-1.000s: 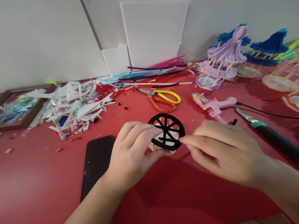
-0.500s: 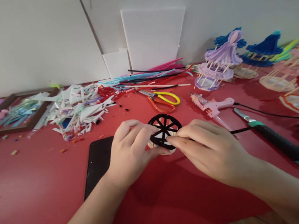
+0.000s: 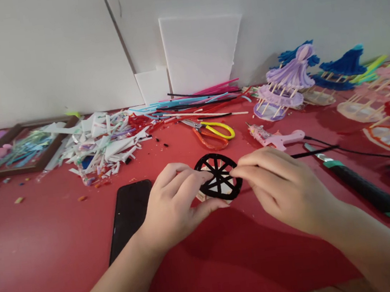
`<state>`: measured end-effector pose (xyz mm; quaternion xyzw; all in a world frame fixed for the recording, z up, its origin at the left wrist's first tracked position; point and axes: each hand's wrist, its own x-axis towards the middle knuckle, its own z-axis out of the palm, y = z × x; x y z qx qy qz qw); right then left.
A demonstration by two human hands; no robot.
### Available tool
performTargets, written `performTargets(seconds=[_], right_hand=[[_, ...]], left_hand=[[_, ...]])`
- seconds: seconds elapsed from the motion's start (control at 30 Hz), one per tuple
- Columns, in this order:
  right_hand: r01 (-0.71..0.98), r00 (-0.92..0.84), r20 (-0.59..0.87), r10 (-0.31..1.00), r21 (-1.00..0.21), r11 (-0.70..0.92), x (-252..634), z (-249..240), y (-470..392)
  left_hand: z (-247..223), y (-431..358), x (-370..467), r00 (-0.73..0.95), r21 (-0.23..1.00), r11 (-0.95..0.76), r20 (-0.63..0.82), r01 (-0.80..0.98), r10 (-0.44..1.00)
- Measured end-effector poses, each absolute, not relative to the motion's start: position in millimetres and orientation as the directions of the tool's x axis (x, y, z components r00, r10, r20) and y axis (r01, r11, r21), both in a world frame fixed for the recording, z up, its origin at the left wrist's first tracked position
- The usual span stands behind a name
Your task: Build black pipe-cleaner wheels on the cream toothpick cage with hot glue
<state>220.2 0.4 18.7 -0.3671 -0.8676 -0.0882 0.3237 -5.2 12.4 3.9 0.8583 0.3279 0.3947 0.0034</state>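
Between my hands is a round black wheel-like frame (image 3: 219,177) with spokes, its strips fuzzy like pipe cleaner. Pale wooden pieces and something white show beneath it. My left hand (image 3: 178,200) grips the left side, thumb at the near edge and fingers over the rim. At the right rim, my right hand (image 3: 281,183) pinches a black pipe cleaner (image 3: 314,152), whose free end sticks out behind the hand to the right. The pinched part is hidden by the fingers. A black phone (image 3: 130,215) lies beside my left hand.
Scissors (image 3: 211,132) with yellow and orange handles lie beyond the wheel. A pink glue gun (image 3: 277,139) and a utility knife (image 3: 371,188) are at the right, before small carousel-like models (image 3: 280,88). White scraps (image 3: 109,142) and coloured pipe cleaners (image 3: 189,103) line the back.
My right fingers have shifted from the wheel's lower right up to its right rim. The pipe cleaner's free end has risen, and more of the wheel shows.
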Motion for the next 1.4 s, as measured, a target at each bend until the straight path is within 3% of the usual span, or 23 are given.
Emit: performTargets(seconds=[0.07,0.17,0.27,0.33,0.73,0.9,1.4], right_hand=[[0.729,-0.478,0.647,0.593,-0.084,0.679,225,19,4],[0.755,-0.431,0.693,0.577,-0.072,0.651,229,19,8],[0.746,-0.440,0.695,0.568,-0.068,0.662,228,19,9],[0.740,-0.450,0.692,0.565,-0.065,0.669,227,18,7],[0.706,-0.444,0.702,0.557,-0.110,0.700,218,28,-8],[0.643,-0.492,0.716,0.495,-0.085,0.761,214,29,-9],[0.678,-0.479,0.733,0.484,-0.041,0.734,209,23,-13]], left_hand=[[1,12,-5,0.372,0.435,-0.682,0.603,0.588,0.706],[-4,14,-5,0.231,0.707,-0.399,0.327,0.584,0.916],[-8,19,-5,0.222,0.874,-0.143,0.041,0.464,0.974],[-8,21,-5,0.239,0.915,-0.065,-0.035,0.397,0.970],[5,18,-3,0.363,0.957,-0.093,-0.014,0.276,0.932],[7,17,-1,0.399,0.966,-0.060,-0.047,0.252,0.916],[11,9,-1,0.504,0.911,-0.359,0.217,0.205,0.836]])
